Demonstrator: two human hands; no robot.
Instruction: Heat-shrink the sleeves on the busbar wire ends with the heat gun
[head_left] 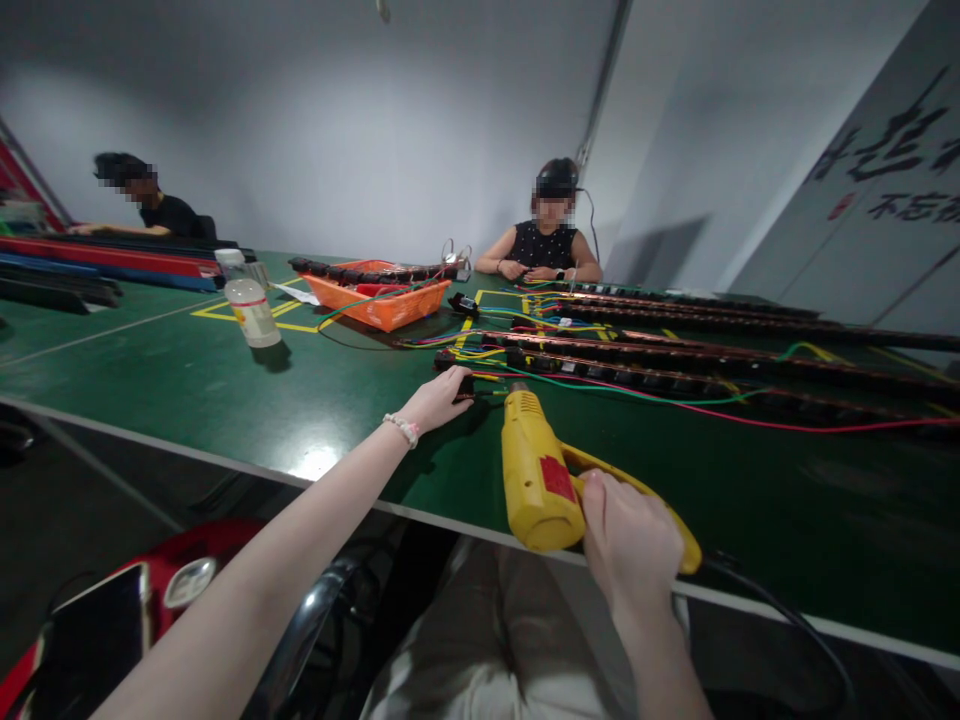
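Bare green table [187, 390] lies open to the left of the left hand [435, 400]. Ahead, wires [600, 390] and long black strips [675, 378] block the way. A bottle [251, 310] and orange basket [375, 300] stand beyond.

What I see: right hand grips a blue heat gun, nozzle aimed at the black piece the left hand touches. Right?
Wrong colour: the head view shows the heat gun in the right hand is yellow, not blue. Its nozzle does aim at the black piece the left hand touches.

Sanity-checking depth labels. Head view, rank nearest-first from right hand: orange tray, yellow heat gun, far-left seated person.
1. yellow heat gun, gripped in the right hand.
2. orange tray, mid-table, to the left.
3. seated person, far-left table end.
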